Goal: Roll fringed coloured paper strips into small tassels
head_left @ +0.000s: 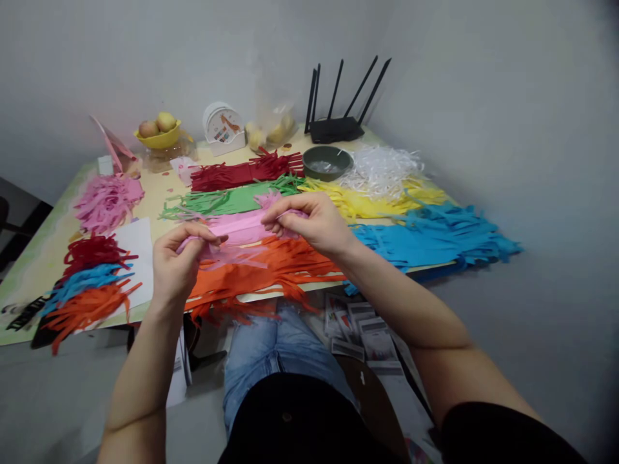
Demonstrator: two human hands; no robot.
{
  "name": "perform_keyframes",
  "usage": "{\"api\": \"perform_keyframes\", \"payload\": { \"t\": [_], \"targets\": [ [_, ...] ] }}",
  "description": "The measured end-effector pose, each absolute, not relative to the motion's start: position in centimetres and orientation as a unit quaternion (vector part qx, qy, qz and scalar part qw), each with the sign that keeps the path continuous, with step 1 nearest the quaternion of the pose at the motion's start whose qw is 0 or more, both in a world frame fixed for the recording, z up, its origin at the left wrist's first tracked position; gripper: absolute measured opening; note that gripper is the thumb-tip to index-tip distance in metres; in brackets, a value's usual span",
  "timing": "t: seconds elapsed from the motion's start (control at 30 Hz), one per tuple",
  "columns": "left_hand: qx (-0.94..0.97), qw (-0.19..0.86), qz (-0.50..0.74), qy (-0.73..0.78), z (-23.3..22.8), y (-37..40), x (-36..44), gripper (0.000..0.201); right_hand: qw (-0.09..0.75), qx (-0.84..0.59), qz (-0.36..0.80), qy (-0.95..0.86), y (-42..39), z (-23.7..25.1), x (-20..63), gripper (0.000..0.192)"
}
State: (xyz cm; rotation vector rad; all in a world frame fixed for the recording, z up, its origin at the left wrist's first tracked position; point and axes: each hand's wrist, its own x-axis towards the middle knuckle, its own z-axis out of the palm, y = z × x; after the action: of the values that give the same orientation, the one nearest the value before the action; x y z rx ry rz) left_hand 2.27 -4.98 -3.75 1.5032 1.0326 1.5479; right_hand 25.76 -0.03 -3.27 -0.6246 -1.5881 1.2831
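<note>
Between my two hands stretches a strip of pink fringed tissue paper (236,225), held above the table's front part. My left hand (180,254) pinches its left end, and my right hand (309,222) pinches the right end with thumb and forefinger. Loose pink strands hang near my left fingers, blurred. Just below lies orange fringed paper (242,277), its strips drooping over the table edge. Behind my hands is green fringed paper (232,201). Blue fringed paper (411,243) spreads to the right of my right wrist.
Dark red (242,173), yellow (358,201) and white fringe (384,169) lie farther back, beside a dark green bowl (326,162). A black router (336,130) stands by the wall. Pink fringe (109,201) and small red, blue and orange bundles (91,303) are at left, near a yellow fruit bowl (162,137).
</note>
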Motion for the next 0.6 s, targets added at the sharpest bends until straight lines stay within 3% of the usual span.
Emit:
{"api": "perform_keyframes", "payload": {
  "t": [0.1, 0.23, 0.3, 0.4, 0.5, 0.6],
  "targets": [
    [0.651, 0.288, 0.567, 0.414, -3.7, -5.2, 2.0, 0.013, 0.471, -0.267, 0.504, -0.673, 0.1, -3.2, 25.7, 0.019],
    [0.680, 0.174, 0.540, 0.464, -3.4, -5.6, 2.2, 0.022, 0.471, -0.283, 0.392, -0.738, -0.4, -2.9, 26.0, 0.016],
    [0.689, 0.150, 0.513, 0.490, -3.2, -5.6, 2.2, 0.013, 0.462, -0.297, 0.334, -0.766, -0.8, -2.7, 26.1, 0.021],
    [0.726, 0.142, 0.444, 0.505, -3.0, -5.6, 1.9, 0.020, 0.442, -0.327, 0.281, -0.787, -1.2, -2.5, 26.4, 0.015],
    [0.741, 0.142, 0.421, 0.504, -3.0, -5.7, 1.6, 0.012, 0.437, -0.336, 0.296, -0.780, -1.2, -2.5, 26.4, 0.011],
    [0.710, 0.237, 0.440, 0.497, -2.9, -5.9, 1.8, 0.019, 0.445, -0.305, 0.411, -0.734, -1.2, -2.8, 26.0, 0.022]
  ]
}}
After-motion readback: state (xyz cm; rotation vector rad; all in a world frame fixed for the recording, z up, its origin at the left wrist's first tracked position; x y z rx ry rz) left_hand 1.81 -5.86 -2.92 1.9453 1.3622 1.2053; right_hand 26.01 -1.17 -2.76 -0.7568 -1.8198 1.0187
